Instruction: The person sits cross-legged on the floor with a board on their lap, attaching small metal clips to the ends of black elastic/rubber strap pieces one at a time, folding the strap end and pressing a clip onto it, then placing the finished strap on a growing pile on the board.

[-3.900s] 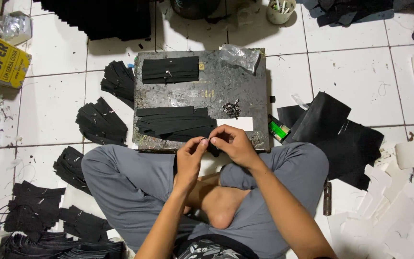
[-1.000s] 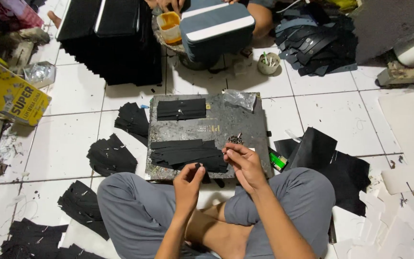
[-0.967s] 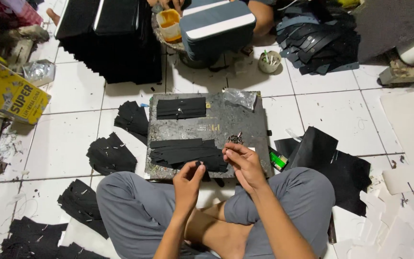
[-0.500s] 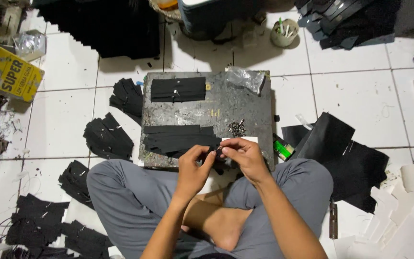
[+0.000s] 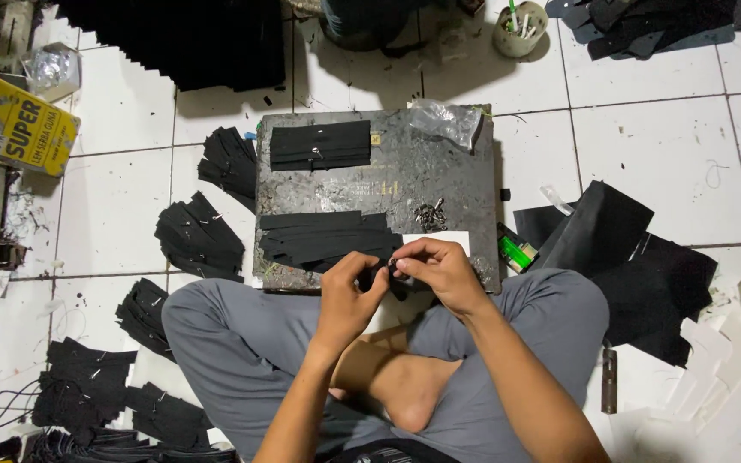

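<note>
A person is sitting cross-legged on a white tiled floor (image 5: 662, 146) with a dark, scuffed work slab (image 5: 405, 176) lying just in front of the knees; everything here is placed against that slab. Both hands are meeting at the slab's near edge; the left hand (image 5: 349, 296) is curling its fingers closed around one end of a small black strip (image 5: 381, 276), and the right hand (image 5: 441, 267) is pinching the other end between thumb and fingertips, so neither hand is lying open; the strip is sitting between the two hands, right over the slab's near rim. What looks like a small metal piece is showing at the pinch, though it is too small to tell more.

On the slab, a fanned pile of black strips (image 5: 323, 236) is lying along the near side, just beyond the left hand; a neater stack of strips (image 5: 319, 144) is resting at the far side; a little heap of metal fittings (image 5: 429, 214) is sitting near the middle, just beyond the right hand; a crumpled clear bag (image 5: 446, 120) is lying at the far right corner. A green lighter (image 5: 515, 253) is lying just off the slab's right edge; bundles of finished black pieces (image 5: 199, 240) are lying off its left edge; a yellow tin (image 5: 10, 129) is standing well to the left.
</note>
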